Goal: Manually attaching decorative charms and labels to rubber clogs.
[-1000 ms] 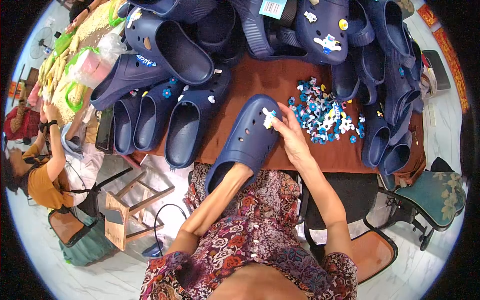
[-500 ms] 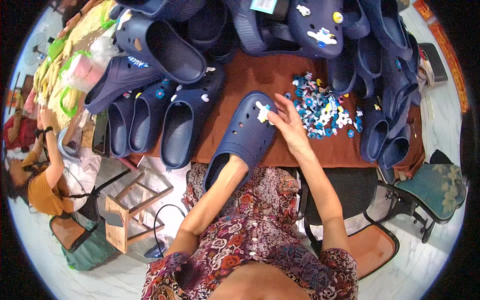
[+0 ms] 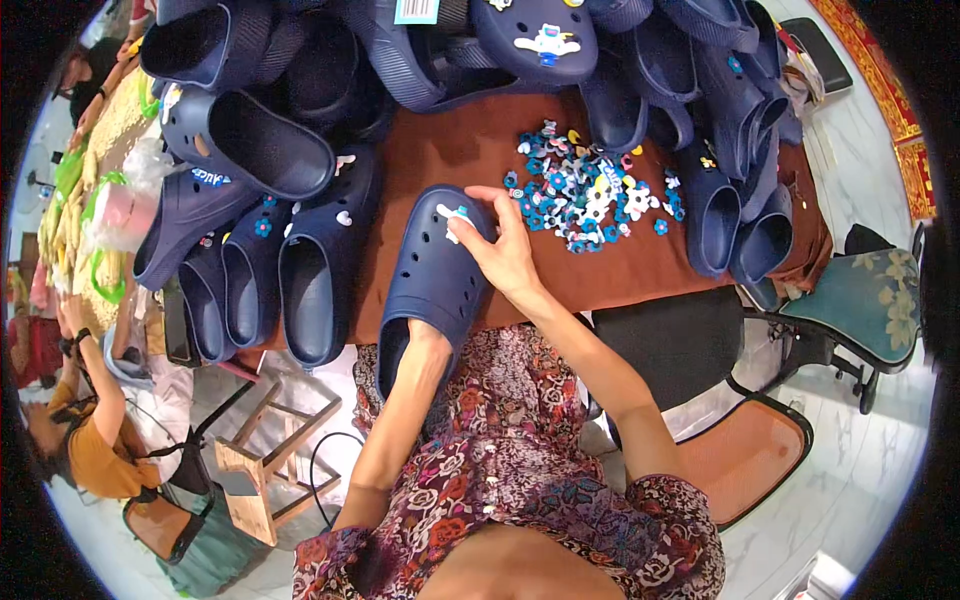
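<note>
A navy clog lies on the brown table in front of me, toe pointing away. My left hand is pushed inside its heel opening, so its fingers are hidden. My right hand rests on the clog's toe, fingertips pressing a small white and blue charm against its holes. A heap of small colourful charms lies just right of that hand.
Several more navy clogs are piled at the back, left and right of the table. A person in an orange top sits at lower left. A wooden stool and chairs stand around me.
The clog and both hands have stayed together while the view shifted. My right hand's fingers have slid slightly along the toe to the white charm.
</note>
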Tool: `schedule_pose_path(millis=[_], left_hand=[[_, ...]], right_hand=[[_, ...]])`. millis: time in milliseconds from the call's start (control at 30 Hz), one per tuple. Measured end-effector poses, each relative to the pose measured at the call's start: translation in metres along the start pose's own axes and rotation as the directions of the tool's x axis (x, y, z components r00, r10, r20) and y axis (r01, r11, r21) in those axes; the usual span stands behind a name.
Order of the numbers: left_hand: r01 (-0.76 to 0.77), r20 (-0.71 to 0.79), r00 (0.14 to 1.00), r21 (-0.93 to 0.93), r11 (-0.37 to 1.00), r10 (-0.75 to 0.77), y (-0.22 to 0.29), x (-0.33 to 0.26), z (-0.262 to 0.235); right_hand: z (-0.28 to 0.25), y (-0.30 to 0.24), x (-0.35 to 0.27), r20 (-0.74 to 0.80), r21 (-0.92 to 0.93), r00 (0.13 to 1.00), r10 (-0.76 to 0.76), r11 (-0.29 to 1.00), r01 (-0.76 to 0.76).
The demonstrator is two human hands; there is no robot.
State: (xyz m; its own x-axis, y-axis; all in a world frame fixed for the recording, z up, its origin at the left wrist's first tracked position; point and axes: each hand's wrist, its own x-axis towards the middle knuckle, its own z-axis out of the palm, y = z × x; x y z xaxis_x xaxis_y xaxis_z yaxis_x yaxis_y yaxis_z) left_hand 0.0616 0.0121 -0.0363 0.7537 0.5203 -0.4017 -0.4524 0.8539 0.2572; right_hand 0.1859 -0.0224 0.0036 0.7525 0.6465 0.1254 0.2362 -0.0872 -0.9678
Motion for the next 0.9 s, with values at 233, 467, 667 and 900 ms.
schedule_pose_path(millis=[233,467,667,900], left_hand=[[-0.003,-0.021,1.0,0.013,1.0,0.003,0.004,-0.001,0.001],[0.009,-0.176,0.984,0.029,1.0,-0.004,0.017,-0.015,0.019],[0.004,-0.308,0.951,0.066,0.998,0.017,0.022,-0.023,0.028],[-0.051,-0.293,0.952,0.143,0.988,0.091,0.018,-0.03,0.027]], right_hand=[[0.017,0.005,-0.002,-0.065,0.054,0.992,0.111,0.993,-0.108],[-0.029,0.011,-0.011,0.038,-0.076,0.998,-0.055,0.995,0.058],[-0.104,0.022,-0.028,-0.141,-0.488,0.977,-0.159,0.87,0.071],[-0.127,0.029,-0.044,-0.063,-0.607,0.995,-0.077,0.794,0.023]])
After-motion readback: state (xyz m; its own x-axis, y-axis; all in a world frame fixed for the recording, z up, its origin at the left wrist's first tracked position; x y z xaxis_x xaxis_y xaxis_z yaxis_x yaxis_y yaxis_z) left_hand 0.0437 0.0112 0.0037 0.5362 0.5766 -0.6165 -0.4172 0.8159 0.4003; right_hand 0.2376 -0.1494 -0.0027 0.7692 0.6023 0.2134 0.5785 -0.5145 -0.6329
